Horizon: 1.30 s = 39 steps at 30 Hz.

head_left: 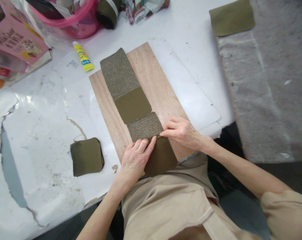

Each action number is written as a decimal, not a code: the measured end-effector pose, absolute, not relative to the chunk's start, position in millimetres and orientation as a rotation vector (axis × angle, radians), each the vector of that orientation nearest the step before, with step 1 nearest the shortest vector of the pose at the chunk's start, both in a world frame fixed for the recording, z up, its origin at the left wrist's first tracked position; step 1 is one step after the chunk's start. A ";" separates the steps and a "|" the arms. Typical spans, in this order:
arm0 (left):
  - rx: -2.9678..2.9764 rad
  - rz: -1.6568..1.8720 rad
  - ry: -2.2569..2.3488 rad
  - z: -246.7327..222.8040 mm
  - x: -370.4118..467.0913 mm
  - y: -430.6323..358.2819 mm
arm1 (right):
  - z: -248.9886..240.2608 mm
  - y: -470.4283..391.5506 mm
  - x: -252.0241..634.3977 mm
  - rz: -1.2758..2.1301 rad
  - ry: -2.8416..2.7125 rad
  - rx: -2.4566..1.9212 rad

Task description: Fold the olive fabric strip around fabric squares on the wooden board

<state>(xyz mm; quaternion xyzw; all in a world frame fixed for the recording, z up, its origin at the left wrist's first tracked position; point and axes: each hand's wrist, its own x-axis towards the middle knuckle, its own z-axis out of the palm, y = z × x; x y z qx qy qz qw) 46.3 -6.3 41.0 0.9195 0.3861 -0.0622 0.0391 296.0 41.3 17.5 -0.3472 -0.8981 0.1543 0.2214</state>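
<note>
On a wooden board (163, 80) lies a row of olive fabric pieces, some textured grey-green (121, 73), one smooth (133, 105). At the near end, a smooth olive piece (161, 156) overlaps the board's front edge, its upper edge meeting a textured piece (144, 126). My left hand (137, 156) lies along that edge, fingers pressed together on the fabric, index fingertip near its middle. My right hand (180, 131) pinches the right end of the same edge between thumb and fingers. The fingertips of both hands are close together but apart.
A stack of olive pieces (87, 156) sits left of the board. Beyond it are a yellow tube (83, 56), a pink basket (77, 21), a dark roll (108, 11) and a pink box (18, 36). A grey padded surface (265, 90) with an olive piece (232, 18) stands right.
</note>
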 end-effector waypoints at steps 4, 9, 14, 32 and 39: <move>2.841 -0.144 1.191 38.4 46.7 -6.1 | 17.3 39.7 297.0 0.411 -2.501 -0.966; 2.894 -0.126 1.182 35.9 48.1 -4.7 | 14.6 38.3 298.4 0.379 -2.515 -0.956; 2.845 -0.190 1.218 38.5 51.4 -3.7 | 13.0 37.2 298.1 0.320 -2.515 -0.924; 2.814 -0.378 1.226 53.6 70.0 0.3 | 17.0 29.0 307.6 0.241 -2.580 -0.965; 2.844 -0.384 1.270 51.2 77.3 -1.6 | 14.0 21.5 312.1 0.332 -2.507 -1.074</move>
